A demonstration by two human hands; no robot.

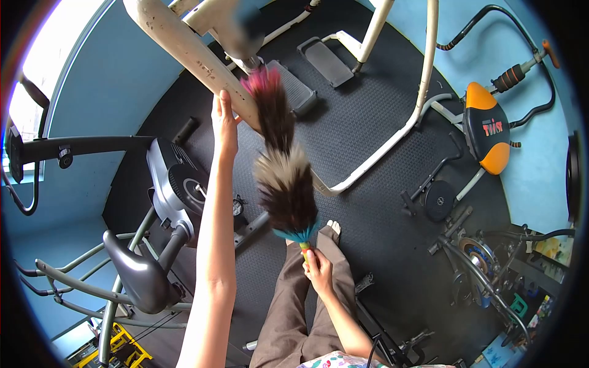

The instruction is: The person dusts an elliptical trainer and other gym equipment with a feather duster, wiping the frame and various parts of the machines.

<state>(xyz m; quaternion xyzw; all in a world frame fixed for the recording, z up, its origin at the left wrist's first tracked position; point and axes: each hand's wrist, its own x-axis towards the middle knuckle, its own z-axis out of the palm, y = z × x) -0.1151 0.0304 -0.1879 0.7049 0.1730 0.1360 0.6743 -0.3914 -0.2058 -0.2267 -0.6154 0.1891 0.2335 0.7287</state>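
A fluffy duster (287, 184) with pink, dark brown, cream and teal bands stands out from my right hand (319, 272), whose fingers are wrapped round its short yellow-green handle. The duster's pink tip reaches the side of a thick, chipped white machine frame tube (196, 64). On that same tube rests my left hand (225, 122), thumb on the near face and the other fingers partly hidden at its edge. The left arm is stretched far forward.
An exercise bike with a grey seat (138, 273) stands at left. A curved white tube (380, 153) and footplates (326, 61) lie ahead. At right are an orange-and-black twist seat (488, 129) and a bike with a flywheel (478, 257). Bare feet stand on dark matting.
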